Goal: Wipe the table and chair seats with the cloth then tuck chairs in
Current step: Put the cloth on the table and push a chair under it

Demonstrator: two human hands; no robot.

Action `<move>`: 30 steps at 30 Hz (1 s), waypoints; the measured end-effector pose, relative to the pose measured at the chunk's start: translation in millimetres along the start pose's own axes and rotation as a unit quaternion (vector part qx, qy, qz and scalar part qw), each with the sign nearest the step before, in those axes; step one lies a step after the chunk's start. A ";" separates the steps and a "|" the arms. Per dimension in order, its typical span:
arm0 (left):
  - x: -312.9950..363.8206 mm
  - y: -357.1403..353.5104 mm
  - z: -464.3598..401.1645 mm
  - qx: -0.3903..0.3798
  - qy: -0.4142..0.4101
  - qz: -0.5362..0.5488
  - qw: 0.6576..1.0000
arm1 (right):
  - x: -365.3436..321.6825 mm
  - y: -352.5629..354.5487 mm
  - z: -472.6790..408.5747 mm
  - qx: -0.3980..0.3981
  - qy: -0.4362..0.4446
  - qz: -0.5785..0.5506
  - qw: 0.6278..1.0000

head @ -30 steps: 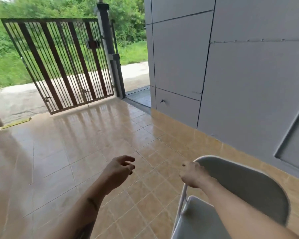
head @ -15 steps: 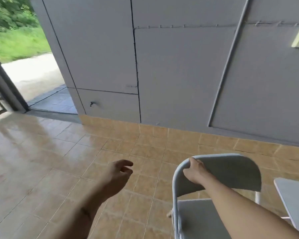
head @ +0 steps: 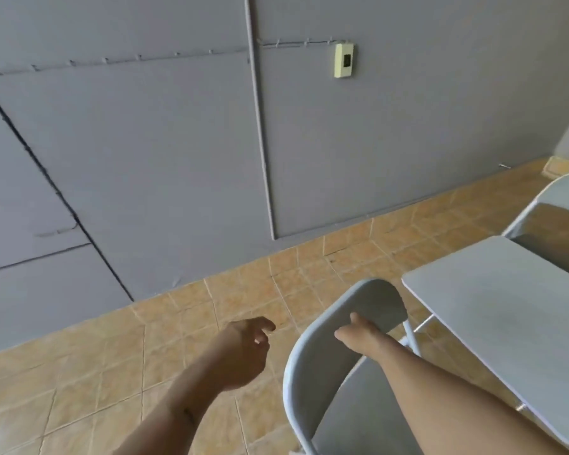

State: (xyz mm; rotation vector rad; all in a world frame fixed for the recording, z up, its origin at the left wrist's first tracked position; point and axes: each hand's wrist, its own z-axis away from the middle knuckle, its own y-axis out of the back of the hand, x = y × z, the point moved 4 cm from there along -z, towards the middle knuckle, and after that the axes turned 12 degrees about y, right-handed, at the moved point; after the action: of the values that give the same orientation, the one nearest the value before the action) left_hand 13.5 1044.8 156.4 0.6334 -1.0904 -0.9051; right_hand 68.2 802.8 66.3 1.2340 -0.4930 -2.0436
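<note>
A grey folding chair [head: 316, 366] stands at the lower middle, its backrest towards me and its seat below my arm. My right hand [head: 358, 334] grips the top of that backrest. My left hand [head: 243, 353] hovers over the floor to the chair's left, fingers loosely curled and holding nothing. The grey table [head: 506, 310] is just right of the chair, with its near corner beside the backrest. A second grey chair [head: 559, 208] stands beyond the table at the far right. No cloth is in view.
A grey panelled wall [head: 178, 159] runs close behind, with a pipe and a small yellow switch box [head: 344, 60]. Tan floor tiles [head: 112, 372] spread out to the left of the chair.
The view has swung right, from the gate to the wall and the table. My right hand has stayed on the chair's backrest, and the chair now stands next to the table. The left hand has kept hovering.
</note>
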 end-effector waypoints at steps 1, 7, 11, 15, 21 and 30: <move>6.1 -0.5 -15.1 -0.014 -0.017 -0.022 1.000 | 0.3 3.5 -6.2 0.003 -0.003 -0.001 1.000; 43.4 -19.1 -89.6 -0.075 -0.130 -0.217 0.964 | 11.0 7.5 -18.7 0.014 -0.058 -0.033 0.998; 66.4 -36.7 -138.8 -0.059 -0.225 -0.363 0.902 | 17.8 -3.2 -19.2 0.037 -0.096 -0.087 0.991; 74.9 -58.2 -169.5 -0.080 -0.297 -0.463 0.831 | 11.5 -14.6 -12.0 0.046 -0.128 -0.109 0.985; 85.5 -68.5 -219.0 -0.109 -0.447 -0.488 0.741 | -15.7 -39.2 -25.6 0.085 -0.200 -0.155 0.964; 109.0 -103.0 -241.3 -0.063 -0.648 -0.496 0.575 | -45.4 -109.4 -30.9 0.143 -0.338 -0.180 0.913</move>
State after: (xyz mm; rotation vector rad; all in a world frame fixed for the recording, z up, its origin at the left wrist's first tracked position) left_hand 228.1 900.2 39.1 0.3293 -1.9313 -2.6901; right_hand 69.8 912.0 11.1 0.7680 -0.9712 -2.7979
